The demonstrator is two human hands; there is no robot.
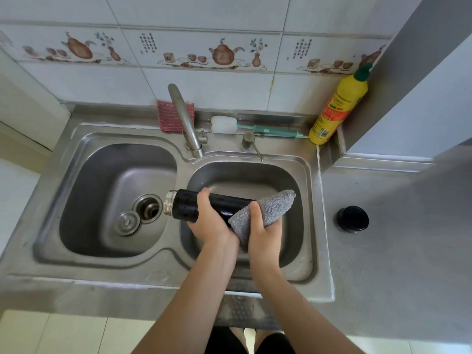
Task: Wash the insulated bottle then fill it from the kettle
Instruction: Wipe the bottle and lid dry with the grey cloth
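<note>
You hold the insulated bottle lying almost on its side above the double sink, over the divider between the two basins, with its silver open mouth pointing to the left basin and its base over the right basin. Your left hand grips the black body near the middle, the fingers curled round it from below and the thumb on top. Your right hand grasps a grey cloth that is wrapped round the base end of the bottle; the thumb presses on the cloth from above, and one corner of the cloth hangs down between your two wrists. In the left basin the drain is open and its round metal stopper lies just beside it. The tap stands at the back edge of the sink, between the basins, with its spout turned to the back. Behind it a red scrubbing pad leans against the wall, and a bottle brush with a green handle lies along the back edge. A yellow detergent bottle stands in the back right corner of the worktop. A black lid stands on the worktop, to the right of the sink, well apart from the bottle.
</note>
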